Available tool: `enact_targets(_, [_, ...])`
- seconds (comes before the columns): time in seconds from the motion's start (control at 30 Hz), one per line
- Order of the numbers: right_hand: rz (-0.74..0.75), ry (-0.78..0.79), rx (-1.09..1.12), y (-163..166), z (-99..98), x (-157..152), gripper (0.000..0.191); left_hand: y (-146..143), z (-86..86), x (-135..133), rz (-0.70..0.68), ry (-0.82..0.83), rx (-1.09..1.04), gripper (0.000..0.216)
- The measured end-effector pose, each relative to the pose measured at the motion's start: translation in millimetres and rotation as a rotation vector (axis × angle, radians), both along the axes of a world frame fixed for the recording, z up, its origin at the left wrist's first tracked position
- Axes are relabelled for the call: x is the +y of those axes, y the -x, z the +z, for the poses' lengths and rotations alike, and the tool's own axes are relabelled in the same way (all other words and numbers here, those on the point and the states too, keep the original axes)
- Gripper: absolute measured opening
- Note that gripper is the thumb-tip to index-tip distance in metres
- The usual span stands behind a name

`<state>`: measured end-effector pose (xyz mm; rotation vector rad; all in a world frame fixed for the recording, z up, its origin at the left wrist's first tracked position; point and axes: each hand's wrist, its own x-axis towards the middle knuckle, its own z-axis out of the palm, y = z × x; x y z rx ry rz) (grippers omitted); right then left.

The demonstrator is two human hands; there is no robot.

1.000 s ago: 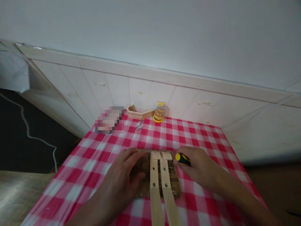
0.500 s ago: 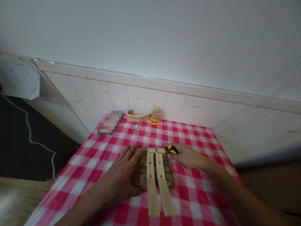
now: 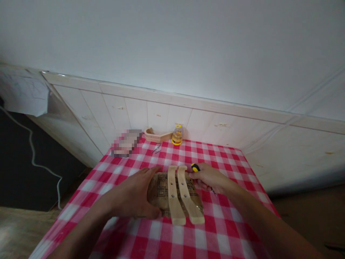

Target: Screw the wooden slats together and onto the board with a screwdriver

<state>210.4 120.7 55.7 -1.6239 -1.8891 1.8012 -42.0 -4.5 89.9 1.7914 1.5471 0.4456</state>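
A brown wooden board (image 3: 161, 190) printed with dark line patterns lies before me, with two pale curved wooden strips (image 3: 173, 190) across it; screws show in the strips. My left hand (image 3: 134, 192) is closed round the board's left side, fingers at the far edge and thumb at the near edge. Between the fingers of my right hand (image 3: 208, 178) is a screwdriver with a yellow and black handle (image 3: 195, 167); its metal shaft (image 3: 214, 192) points down toward me. The right fingertips are at the board's far right corner; whether they grip it is hidden.
On the red and white checked tablecloth (image 3: 167, 248), a curved wooden piece (image 3: 156, 136) and a yellow-based clear container (image 3: 177, 136) stand by the wall. Small metal pieces (image 3: 156, 148) lie in front. A blurred-out flat item (image 3: 126, 144) is at the back left.
The board has tipped, so the strips' near ends appear higher and their far ends stand up more. My right hand has turned slightly, and the screwdriver's shaft now shows.
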Motion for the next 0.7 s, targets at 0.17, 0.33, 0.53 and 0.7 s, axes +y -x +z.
enact_targets(0.17, [-0.018, 0.041, 0.017, 1, -8.2, 5, 0.015, 16, 6.1, 18, -0.060, 0.229, -0.145, 0.085])
enact_targets(0.33, [0.002, 0.026, 0.008, 2, -10.0, 4, 0.014, 18, 9.1, 25, -0.049, 0.282, -0.126, 0.092])
enact_targets(0.53, [0.125, -0.103, -0.101, -3, 2.6, 0, 0.015, 2, -1.4, 6, -0.089, 0.048, 0.091, 0.091])
enact_targets(0.7, [0.179, -0.475, -0.231, 9, 11.1, 15, 0.011, -6, -22.8, -13, -0.033, -0.063, 0.135, 0.102])
